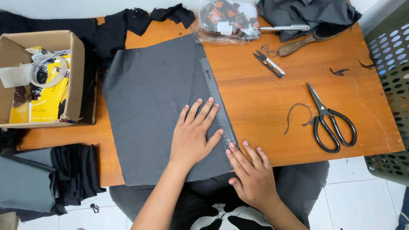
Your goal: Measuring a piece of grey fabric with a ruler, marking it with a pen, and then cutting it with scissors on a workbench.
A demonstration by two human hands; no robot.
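Left hand (192, 133): grip fully open, fingers spread flat, palm pressing down on the grey cloth (153, 106); fingertips reach the ruler (218, 104) along the cloth's right edge. It holds nothing, only presses. Forearm comes up from the near edge of the worktop (272, 106), angled slightly right.

Right hand (251, 174): grip open too, fingers extended and close together, tips resting on the near end of the ruler and the cloth's near right corner. Nothing grasped. Wrist hangs off the near edge of the worktop.

Grey cloth: one flat, roughly square piece, smooth, lying mid-worktop, its near edge overhanging the near edge. Ruler is clear plastic, running from the far edge toward the near edge.

Scissors (330, 123) lie well apart near the right edge, thread snips (269, 64) toward the far edge.
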